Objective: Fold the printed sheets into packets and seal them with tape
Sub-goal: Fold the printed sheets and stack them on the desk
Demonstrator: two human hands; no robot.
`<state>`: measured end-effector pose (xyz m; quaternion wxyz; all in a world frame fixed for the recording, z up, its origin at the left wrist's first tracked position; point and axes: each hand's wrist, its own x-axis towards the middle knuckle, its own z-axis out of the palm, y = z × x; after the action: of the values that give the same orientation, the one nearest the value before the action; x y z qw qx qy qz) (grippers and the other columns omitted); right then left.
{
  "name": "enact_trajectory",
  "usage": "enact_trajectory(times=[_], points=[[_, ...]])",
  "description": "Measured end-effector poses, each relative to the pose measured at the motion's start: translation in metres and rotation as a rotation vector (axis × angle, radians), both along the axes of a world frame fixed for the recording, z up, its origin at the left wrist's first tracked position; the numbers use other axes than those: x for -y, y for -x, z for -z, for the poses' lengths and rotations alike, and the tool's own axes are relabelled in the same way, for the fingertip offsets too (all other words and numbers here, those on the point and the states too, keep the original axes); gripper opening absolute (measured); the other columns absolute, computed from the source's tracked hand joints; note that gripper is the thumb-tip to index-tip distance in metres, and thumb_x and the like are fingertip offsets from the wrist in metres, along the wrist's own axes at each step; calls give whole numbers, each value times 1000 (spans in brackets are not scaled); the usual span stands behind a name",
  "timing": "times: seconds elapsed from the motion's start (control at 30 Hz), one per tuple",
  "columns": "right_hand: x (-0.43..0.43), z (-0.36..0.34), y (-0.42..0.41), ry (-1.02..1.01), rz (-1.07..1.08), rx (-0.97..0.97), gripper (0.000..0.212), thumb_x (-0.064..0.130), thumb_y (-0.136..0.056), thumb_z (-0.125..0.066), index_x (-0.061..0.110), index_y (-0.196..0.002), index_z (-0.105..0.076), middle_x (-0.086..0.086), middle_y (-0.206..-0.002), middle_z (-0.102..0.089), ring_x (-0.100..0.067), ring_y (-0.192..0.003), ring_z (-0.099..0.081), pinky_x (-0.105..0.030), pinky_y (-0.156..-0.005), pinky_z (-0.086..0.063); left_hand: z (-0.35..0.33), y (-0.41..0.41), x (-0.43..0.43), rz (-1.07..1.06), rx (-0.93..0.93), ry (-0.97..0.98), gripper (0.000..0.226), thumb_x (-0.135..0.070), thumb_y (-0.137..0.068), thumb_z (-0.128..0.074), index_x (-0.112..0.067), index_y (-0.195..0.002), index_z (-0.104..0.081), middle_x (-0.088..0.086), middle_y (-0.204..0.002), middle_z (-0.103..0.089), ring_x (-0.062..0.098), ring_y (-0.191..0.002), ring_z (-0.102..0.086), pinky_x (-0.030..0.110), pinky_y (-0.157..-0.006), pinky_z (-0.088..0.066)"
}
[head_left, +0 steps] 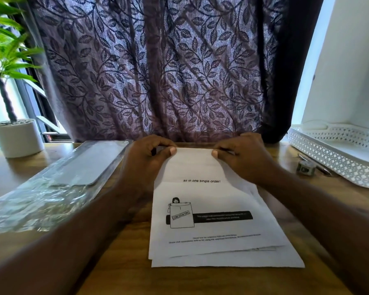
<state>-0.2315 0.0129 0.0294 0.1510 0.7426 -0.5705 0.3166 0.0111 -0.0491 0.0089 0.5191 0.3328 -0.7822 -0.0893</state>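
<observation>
Fingers (171, 150), left hand (145, 160): curled almost closed; thumb flat on the upper face of the top sheet (209, 196), other fingers tucked behind its far left corner, pinching it.
Fingers (216, 153), right hand (246, 161): same pinch on the far right corner, thumb on top.
Hands together: level with each other, close to the curtain (179, 81).
Sheet position: printed face up on the stack (264, 260), near edge toward the person; unclear whether the far edge is lifted clear.
Support: stack fanned askew at the middle of the wooden table (115, 262).
Step, as judged: start of the first fold, far edge to come toward the near one.
Risk, crease: skewed fold if one corner travels ahead of the other.
Risk, pickup: second sheet caught in the pinch, the far edges lying close together.
Risk, base: loose stack sliding on the smooth table with nothing weighing it down.
Risk, sealing: small roll-like object (306, 168) by the white tray (339, 162), possibly tape, too small to tell; well apart from both hands, so a reach for it frees one corner and lets the fold spring open.
Left margin: clear plastic wrap (41, 199), near the left forearm.
</observation>
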Motion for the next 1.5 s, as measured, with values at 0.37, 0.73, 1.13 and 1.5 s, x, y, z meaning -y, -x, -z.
enact_trajectory(times=[0.37, 0.73, 1.13, 1.5], points=[[0, 3, 41, -172, 20, 315, 12, 18, -94, -69, 20, -86, -78, -6, -77, -76, -30, -70, -71, -40, -70, -56, -3, -3, 2, -2, -9, -71, 11, -19, -89, -73, -29, -86, -71, -26, -82, -64, -17, -79, -58, 0, -64, -36], [-20, -6, -12, 79, -71, 379, 14, 23, -88, -75, 28, -80, -65, 14, -69, -66, 4, -62, -61, -10, -57, -40, -3, 15, -16, -173, 295, 130, 34, -38, -99, -55, -30, -131, -60, -4, -129, -66, 11, -119, -51, 40, -104, -34], [-17, -3, -2, 118, -150, 441, 10, 13, -89, -73, 20, -85, -66, 15, -69, -67, -3, -61, -61, -15, -54, -43, -15, 5, -7, -142, 350, 249, 24, -39, -97, -49, -28, -101, -70, -6, -84, -74, 16, -70, -65, 32, -73, -52], [-6, 7, 37, 111, -66, 602, 12, 12, -90, -72, 20, -85, -65, 11, -70, -64, 3, -61, -54, -8, -57, -39, -10, -16, 17, -115, 228, -105, 14, -17, -98, -58, -20, -94, -71, -8, -82, -72, 14, -76, -69, 34, -71, -55]])
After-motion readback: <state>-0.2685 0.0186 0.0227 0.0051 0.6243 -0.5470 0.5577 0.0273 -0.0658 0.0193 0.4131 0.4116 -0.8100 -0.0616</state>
